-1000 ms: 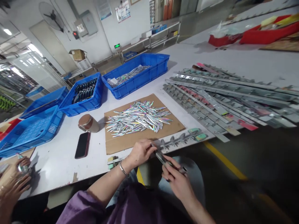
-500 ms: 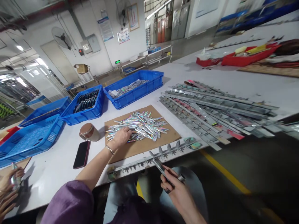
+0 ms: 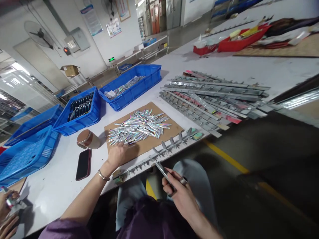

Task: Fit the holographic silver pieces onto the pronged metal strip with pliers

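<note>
One left hand [image 3: 117,154] at the silver pile [image 3: 142,126], can't tell its grip; one right hand [image 3: 178,187] gripping one metal tool [image 3: 163,171].

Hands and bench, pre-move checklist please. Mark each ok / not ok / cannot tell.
1. Right hand has the metal tool: ok, gripped, tip close to the strip.
2. Left hand has a silver piece: cannot tell, fingertips are at the near edge of the pile.
3. Strip has bare clips: ok, along its left part; grey leaf shapes stand along the right.
4. Strip firmly seated: cannot tell; it lies along the table's near edge.
5. Phone and mug off the cardboard: ok, both left of it.
6. Co-worker's hands clear of the pile: ok, far left.
</note>
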A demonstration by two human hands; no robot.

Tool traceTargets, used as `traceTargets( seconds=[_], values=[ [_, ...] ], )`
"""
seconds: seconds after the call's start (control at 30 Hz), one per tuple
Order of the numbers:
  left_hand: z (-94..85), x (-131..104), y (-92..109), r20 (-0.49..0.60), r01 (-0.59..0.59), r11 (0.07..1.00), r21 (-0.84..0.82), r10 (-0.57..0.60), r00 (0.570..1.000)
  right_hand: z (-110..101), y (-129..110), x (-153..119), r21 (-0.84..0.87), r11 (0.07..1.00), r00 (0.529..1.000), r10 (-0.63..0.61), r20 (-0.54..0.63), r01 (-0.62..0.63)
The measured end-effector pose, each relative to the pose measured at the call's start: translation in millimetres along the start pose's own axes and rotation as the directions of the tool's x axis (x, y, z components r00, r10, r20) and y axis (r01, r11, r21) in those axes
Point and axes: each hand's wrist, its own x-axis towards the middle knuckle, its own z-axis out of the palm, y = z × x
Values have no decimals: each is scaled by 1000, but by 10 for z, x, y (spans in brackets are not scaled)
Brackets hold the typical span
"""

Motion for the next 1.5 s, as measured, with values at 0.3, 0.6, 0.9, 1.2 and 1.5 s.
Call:
traceTargets(
  seconds=[0.3, 0.6, 0.9, 1.2, 1.5],
  values=[
    [469, -61, 566, 111, 148, 467, -872, -106, 988, 137, 210, 97, -300, 936, 983, -175, 54, 183],
    [522, -137, 546, -15, -28, 634, -773, 25, 1000, -16, 278, 205, -813, -425, 693, -441, 570, 398],
    [307, -25, 658, 55, -216, 836, -505, 281, 958, -36, 292, 125, -728, 550, 897, -390, 208, 408],
    [501, -80, 592, -113, -318, 813, -488, 302, 947, 218, 132, 154, -731, 616, 947, -288, 140, 295],
    [484, -92, 621, -81, -308, 839, -449, 305, 949, 25, 134, 134, -824, 248, 802, -485, 349, 509]
  ],
)
